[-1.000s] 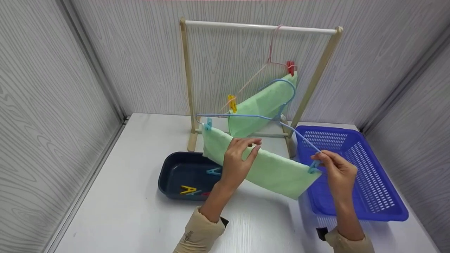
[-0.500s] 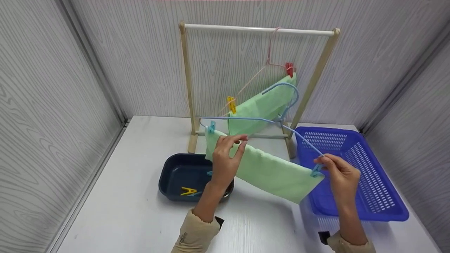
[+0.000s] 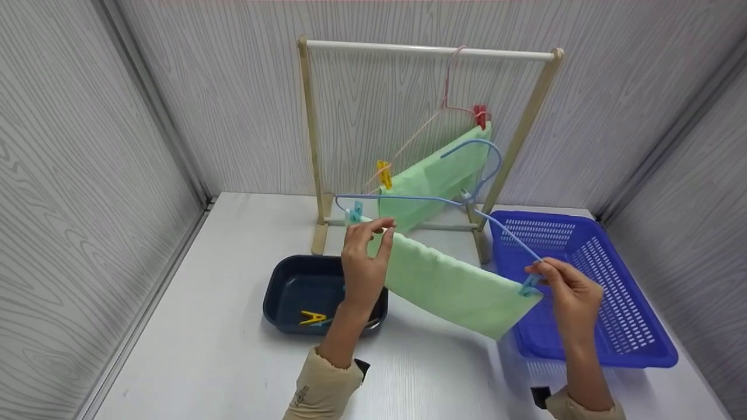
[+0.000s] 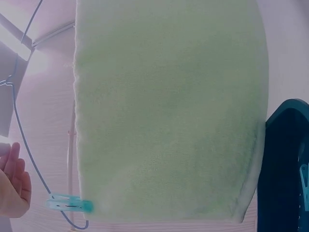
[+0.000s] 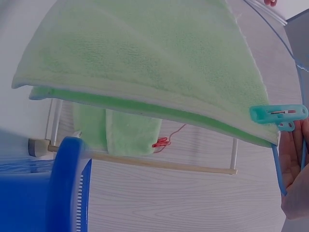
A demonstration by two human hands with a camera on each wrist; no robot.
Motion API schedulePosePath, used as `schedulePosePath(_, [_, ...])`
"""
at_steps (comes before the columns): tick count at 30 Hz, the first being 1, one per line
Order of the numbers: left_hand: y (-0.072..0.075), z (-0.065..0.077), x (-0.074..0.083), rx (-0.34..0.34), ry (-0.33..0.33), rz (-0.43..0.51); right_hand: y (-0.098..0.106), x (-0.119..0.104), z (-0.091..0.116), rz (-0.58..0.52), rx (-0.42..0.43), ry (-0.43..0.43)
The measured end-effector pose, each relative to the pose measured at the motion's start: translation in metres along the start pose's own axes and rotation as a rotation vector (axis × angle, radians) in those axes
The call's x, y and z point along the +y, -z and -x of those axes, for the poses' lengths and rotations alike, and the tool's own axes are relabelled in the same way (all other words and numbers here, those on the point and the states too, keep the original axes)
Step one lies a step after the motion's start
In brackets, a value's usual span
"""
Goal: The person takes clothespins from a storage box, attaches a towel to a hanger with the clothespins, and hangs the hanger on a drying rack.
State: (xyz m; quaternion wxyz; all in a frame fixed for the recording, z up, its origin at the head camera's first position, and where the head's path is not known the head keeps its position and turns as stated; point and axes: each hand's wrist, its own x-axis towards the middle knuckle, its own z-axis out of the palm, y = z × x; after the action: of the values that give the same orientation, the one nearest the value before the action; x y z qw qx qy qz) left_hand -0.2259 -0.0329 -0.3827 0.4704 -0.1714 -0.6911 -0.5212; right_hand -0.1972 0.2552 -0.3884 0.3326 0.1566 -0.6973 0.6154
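Observation:
In the head view my right hand [image 3: 575, 297] pinches the right end of a blue clothes hanger [image 3: 402, 197]. A folded light green cloth [image 3: 455, 286] hangs tilted from it, fixed by a light blue clothespin [image 3: 530, 286] beside my right fingers and another clothespin [image 3: 357, 211] at the far left. The right wrist view shows the hanger [image 5: 279, 169] running into the palm. My left hand [image 3: 363, 268] is raised in front of the cloth's left part, fingers bent loosely with nothing in them; the left wrist view shows that hand [image 4: 14, 183] apart from the hanger wire.
Behind stands a wooden rack with a white rod [image 3: 379, 46]. A pink hanger [image 3: 447, 87] carries another green cloth [image 3: 432, 175] with red and yellow clothespins. A dark tray [image 3: 280, 286] with several clothespins sits left, a blue basket [image 3: 636, 291] right.
My left hand has moved left along the cloth's upper edge. The blue hanger, its cloth and my right hand have shifted slightly right and down.

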Motion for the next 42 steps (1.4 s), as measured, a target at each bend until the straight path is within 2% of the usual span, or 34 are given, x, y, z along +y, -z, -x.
schedulePosePath(4, [0.0000,0.0013,-0.0011,-0.001,0.005,0.001,0.0006,0.0005,0.0009,0.041,0.004,-0.009])
schedulePosePath(9, [0.0002,0.0009,-0.0017,0.002,-0.003,-0.002,0.0018,0.0019,0.0007,-0.003,0.006,-0.022])
schedulePosePath(21, [0.0028,0.0018,-0.0052,-0.015,0.026,-0.020,0.0020,0.0025,0.0009,0.033,0.014,-0.010])
schedulePosePath(28, [0.0048,0.0006,-0.0060,-0.008,0.031,-0.013,0.0021,0.0026,0.0009,-0.007,0.012,-0.002])
schedulePosePath(35, [0.0055,-0.0007,-0.0069,-0.007,0.032,-0.019,0.0030,0.0030,0.0008,0.063,0.020,-0.008])
schedulePosePath(42, [0.0065,-0.0022,-0.0072,-0.004,0.039,-0.016,0.0037,0.0024,0.0007,0.064,0.020,-0.003])
